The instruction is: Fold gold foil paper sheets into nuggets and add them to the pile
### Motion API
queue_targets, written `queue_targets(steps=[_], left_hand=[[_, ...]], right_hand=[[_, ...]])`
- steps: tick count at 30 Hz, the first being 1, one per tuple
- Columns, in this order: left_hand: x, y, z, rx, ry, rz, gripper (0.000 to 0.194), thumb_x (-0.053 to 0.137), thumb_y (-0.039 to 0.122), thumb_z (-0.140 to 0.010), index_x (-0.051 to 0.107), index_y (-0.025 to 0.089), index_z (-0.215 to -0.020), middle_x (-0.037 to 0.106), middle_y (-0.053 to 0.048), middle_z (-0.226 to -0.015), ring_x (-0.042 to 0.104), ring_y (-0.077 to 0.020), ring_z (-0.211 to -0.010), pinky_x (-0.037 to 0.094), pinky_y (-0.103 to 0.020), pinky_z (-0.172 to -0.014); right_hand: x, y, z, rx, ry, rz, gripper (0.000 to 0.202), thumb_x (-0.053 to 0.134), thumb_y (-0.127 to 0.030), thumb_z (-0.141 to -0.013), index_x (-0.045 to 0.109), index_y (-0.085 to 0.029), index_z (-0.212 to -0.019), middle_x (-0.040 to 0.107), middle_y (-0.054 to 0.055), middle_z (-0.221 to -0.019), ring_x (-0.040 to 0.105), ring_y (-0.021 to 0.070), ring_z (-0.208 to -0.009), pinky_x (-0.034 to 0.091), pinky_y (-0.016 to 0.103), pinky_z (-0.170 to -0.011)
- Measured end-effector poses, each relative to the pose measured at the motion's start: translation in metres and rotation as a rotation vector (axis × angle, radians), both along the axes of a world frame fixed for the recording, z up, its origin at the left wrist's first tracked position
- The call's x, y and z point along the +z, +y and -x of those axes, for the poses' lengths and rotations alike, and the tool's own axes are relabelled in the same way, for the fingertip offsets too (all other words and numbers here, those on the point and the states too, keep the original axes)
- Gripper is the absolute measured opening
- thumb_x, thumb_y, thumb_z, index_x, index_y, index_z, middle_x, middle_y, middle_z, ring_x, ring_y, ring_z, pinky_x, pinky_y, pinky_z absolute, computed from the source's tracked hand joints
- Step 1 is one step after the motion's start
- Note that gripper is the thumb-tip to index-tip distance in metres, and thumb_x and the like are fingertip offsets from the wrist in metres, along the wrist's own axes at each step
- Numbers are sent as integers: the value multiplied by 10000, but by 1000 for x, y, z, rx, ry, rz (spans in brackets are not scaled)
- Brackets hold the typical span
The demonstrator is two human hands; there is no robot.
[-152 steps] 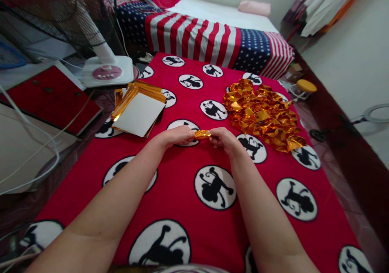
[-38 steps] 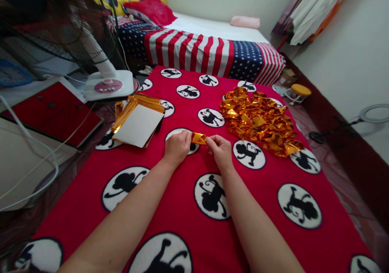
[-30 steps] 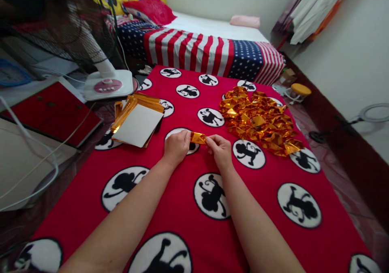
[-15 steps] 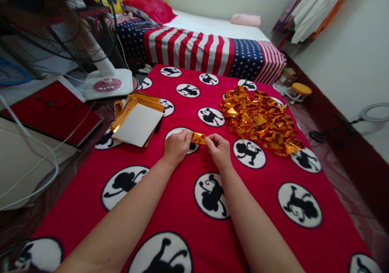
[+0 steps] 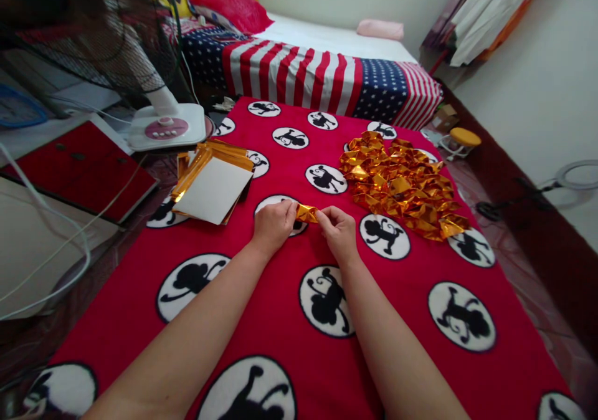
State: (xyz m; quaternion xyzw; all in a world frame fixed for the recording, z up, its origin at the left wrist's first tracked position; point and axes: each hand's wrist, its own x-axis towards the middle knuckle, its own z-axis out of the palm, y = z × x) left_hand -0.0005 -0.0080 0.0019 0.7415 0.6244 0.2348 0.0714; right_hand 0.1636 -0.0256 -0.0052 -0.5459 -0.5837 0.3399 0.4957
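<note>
A small folded piece of shiny gold foil paper (image 5: 307, 213) is stretched between my two hands over the middle of the red cloth. My left hand (image 5: 275, 222) is closed on its left end, with the fingers curled. At the other end, my right hand (image 5: 338, 228) pinches it between thumb and fingertips. To the left lies a stack of flat gold foil sheets (image 5: 212, 183), the top one showing its pale back. A heap of folded gold foil pieces (image 5: 399, 183) spreads to the right of my right hand.
The red cloth (image 5: 280, 283) with monkey prints covers the table. A fan's white base (image 5: 167, 127) and a red panel (image 5: 79, 164) stand at the left. Behind is a bed with a striped cover (image 5: 294, 74). A yellow stool (image 5: 465, 137) and a ring light (image 5: 579, 174) are at the right.
Both hands stay nearly in place on the gold foil paper, which looks slightly more bent in the middle. The whole view has shifted a little.
</note>
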Motion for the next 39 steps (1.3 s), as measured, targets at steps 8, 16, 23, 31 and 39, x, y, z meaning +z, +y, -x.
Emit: queue_targets(steps=[8, 16, 23, 31, 39], left_hand=[[2, -1, -2, 10, 48, 22, 406, 336, 379, -982, 668, 204, -827, 690, -92, -724, 589, -208, -634, 243, -317, -576], [0, 0, -1, 12, 43, 32, 411, 341, 400, -980, 678, 209, -844, 690, -96, -733, 597, -213, -656, 272, -307, -585], [0, 0, 0, 3, 53, 42, 420, 337, 405, -980, 681, 201, -849, 698, -98, -746, 604, -212, -665, 268, -314, -586], [3, -1, -1, -26, 100, 42, 435, 316, 410, -987, 682, 205, -870, 720, -82, -797, 630, -206, -695, 272, -312, -581], [2, -1, -1, -48, 104, 17, 426, 320, 401, -990, 670, 205, -846, 725, -72, -809, 645, -203, -710, 272, -314, -581]], right_hand=[[-2, 1, -1, -7, 25, 16, 273, 610, -420, -836, 613, -197, -679, 512, -29, -560, 432, 113, -506, 327, 237, -488], [-2, 1, -3, 55, 35, 24, 269, 616, -395, -834, 602, -193, -658, 497, -34, -549, 426, 108, -503, 316, 234, -483], [-1, 0, -2, 26, 27, 4, 263, 611, -373, -834, 601, -186, -650, 486, -37, -538, 416, 104, -503, 301, 238, -487], [-1, 1, 0, -2, 45, -6, 257, 622, -339, -798, 561, -186, -600, 466, -48, -500, 393, 96, -484, 291, 234, -476], [-1, 1, -1, -9, 72, -2, 277, 626, -369, -806, 571, -184, -607, 473, -46, -514, 397, 97, -489, 301, 235, -483]])
